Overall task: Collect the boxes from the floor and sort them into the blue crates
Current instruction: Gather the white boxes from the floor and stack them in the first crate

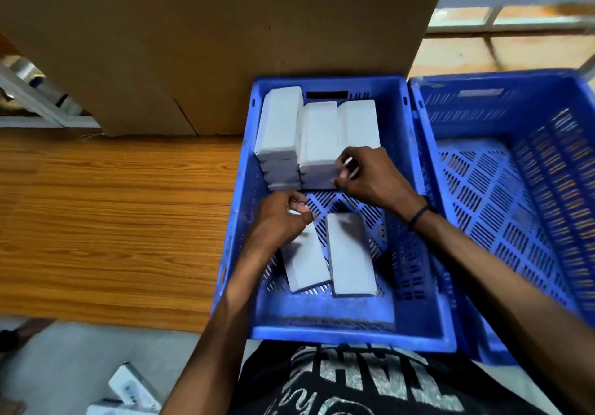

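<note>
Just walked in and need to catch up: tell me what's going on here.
A person is sorting white boxes into the left blue crate on a wooden table. The right hand pinches the near end of the stacked boxes at the crate's far side. The left hand rests on one of two loose boxes lying flat on the crate floor. The right blue crate shows no boxes. More boxes on the floor wait.

Black T-shirt [370,382] (silver lettering) — black band [418,215] on right wrist

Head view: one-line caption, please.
Both hands arrange white boxes inside the left blue crate.
</note>
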Demonstrator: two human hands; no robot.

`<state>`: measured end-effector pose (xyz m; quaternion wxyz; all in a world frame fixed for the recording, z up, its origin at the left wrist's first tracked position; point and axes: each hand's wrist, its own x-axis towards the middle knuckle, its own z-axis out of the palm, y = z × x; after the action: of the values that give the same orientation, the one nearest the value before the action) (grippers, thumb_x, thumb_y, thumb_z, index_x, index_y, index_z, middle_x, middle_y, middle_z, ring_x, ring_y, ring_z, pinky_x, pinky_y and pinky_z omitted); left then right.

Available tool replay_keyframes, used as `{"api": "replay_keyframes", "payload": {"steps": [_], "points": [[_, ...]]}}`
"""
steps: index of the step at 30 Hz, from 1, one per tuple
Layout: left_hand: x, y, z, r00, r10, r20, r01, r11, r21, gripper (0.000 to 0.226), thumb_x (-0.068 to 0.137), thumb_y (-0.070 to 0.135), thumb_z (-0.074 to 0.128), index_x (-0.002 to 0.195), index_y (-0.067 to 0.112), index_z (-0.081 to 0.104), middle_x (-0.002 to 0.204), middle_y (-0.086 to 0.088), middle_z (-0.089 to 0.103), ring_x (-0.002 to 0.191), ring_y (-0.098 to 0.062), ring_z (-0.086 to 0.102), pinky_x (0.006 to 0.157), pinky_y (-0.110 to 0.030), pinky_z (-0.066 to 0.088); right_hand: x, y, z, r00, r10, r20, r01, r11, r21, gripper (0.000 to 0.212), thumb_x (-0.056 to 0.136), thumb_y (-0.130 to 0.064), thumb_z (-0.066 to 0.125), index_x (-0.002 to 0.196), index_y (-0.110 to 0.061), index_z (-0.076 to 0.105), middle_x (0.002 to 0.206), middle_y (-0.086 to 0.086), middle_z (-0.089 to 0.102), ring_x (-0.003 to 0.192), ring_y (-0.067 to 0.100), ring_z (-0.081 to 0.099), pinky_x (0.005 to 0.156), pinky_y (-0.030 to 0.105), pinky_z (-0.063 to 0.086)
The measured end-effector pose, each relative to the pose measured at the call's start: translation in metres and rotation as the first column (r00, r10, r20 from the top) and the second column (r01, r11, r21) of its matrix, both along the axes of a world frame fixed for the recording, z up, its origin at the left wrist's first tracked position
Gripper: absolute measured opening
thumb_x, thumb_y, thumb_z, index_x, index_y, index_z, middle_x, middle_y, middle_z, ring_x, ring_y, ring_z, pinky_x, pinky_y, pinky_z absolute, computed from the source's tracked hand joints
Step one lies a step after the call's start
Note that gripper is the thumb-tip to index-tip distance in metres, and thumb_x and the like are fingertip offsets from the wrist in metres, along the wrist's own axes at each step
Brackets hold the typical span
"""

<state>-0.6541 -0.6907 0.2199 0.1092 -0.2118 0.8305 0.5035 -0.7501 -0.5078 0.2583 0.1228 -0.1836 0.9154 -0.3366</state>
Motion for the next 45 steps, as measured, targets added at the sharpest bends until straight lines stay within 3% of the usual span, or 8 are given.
{"api": "replay_keyframes", "payload": {"steps": [7,13,23,27,31,35,40,45], "points": [[-0.004,0.029,-0.019,0.929,-0.206,0.307,0.182,0.978,0.105,0.033,0.085,0.035,0.083,0.095,0.006,0.071,0.087,-0.018,0.078,0.091,-0.034,0.077,0.087,-0.05,0.062,0.024,0.027,-0.031,0.946,0.052,0.32,-0.212,0.844,0.493,0.033,0.092,-0.019,0.066,0.123,-0.005,0.065,0.121,0.016,0.069,0.109,0.032,0.067,0.086,0.033,0.053],[-0.009,0.037,-0.028,0.89,-0.294,0.349,0.311,0.95,0.008,0.048,0.088,0.046,0.07,0.093,-0.001,0.073,0.089,-0.019,0.078,0.092,-0.034,0.076,0.092,-0.05,0.059,0.029,0.014,-0.038,0.903,0.042,0.428,-0.316,0.74,0.594,0.043,0.101,-0.023,0.055,0.137,0.0,0.049,0.142,0.019,0.055,0.126,0.034,0.057,0.081,0.032,0.041],[-0.009,0.034,-0.026,0.923,-0.218,0.319,0.202,0.976,0.084,0.024,0.064,0.026,0.08,0.076,0.019,0.061,0.1,-0.02,0.076,0.096,-0.034,0.076,0.092,-0.051,0.06,0.025,0.005,-0.036,0.888,0.043,0.459,-0.292,0.823,0.488,0.017,0.098,-0.022,0.061,0.093,-0.009,0.051,0.092,0.009,0.054,0.069,0.023,0.058,0.047,0.028,0.041],[-0.008,0.029,-0.013,0.968,-0.119,0.223,0.094,0.988,0.121,0.031,0.079,0.005,0.084,0.077,0.025,0.061,0.1,-0.013,0.071,0.103,-0.037,0.072,0.093,-0.052,0.059,0.025,0.017,-0.031,0.895,-0.018,0.445,-0.17,0.91,0.379,0.029,0.094,-0.027,0.067,0.108,-0.009,0.048,0.107,0.011,0.058,0.093,0.027,0.055,0.067,0.032,0.043],[-0.005,0.026,-0.009,0.989,-0.07,0.13,0.046,0.983,0.178,0.052,0.065,0.029,0.08,0.115,0.018,0.073,0.111,-0.006,0.073,0.107,-0.032,0.072,0.091,-0.049,0.06,0.037,0.025,-0.023,0.915,-0.046,0.4,-0.04,0.978,0.205,0.056,0.092,-0.026,0.071,0.139,-0.012,0.046,0.13,0.012,0.062,0.116,0.029,0.058,0.084,0.03,0.044],[-0.001,0.021,-0.006,0.997,0.002,0.071,-0.021,0.964,0.266,0.036,0.086,0.019,0.082,0.116,0.019,0.061,0.113,-0.004,0.066,0.102,-0.024,0.07,0.09,-0.047,0.061,0.051,0.032,-0.015,0.916,-0.075,0.394,0.088,0.996,-0.015,0.08,0.089,-0.022,0.075,0.156,-0.027,0.032,0.132,-0.001,0.055,0.114,0.019,0.058,0.094,0.027,0.046],[0.004,0.015,0.011,0.994,0.085,0.071,-0.109,0.878,0.466,0.044,0.087,0.013,0.08,0.121,0.01,0.052,0.121,-0.012,0.069,0.099,-0.024,0.072,0.088,-0.053,0.061,0.064,0.039,-0.002,0.957,-0.098,0.274,0.156,0.967,-0.2,0.08,0.086,-0.012,0.077,0.154,-0.03,0.037,0.125,-0.009,0.056,0.102,0.013,0.06,0.076,0.006,0.046],[0.005,0.009,0.021,0.99,0.114,-0.086,-0.048,0.829,0.557,0.075,0.083,0.002,0.081,0.142,0.036,0.049,0.117,-0.009,0.074,0.11,-0.028,0.073,0.087,-0.049,0.062,0.066,0.046,0.0,0.941,-0.162,0.298,0.277,0.875,-0.398,0.055,0.08,-0.016,0.085,0.129,-0.023,0.06,0.108,-0.011,0.07,0.095,0.005,0.068,0.079,0.016,0.056]]}}
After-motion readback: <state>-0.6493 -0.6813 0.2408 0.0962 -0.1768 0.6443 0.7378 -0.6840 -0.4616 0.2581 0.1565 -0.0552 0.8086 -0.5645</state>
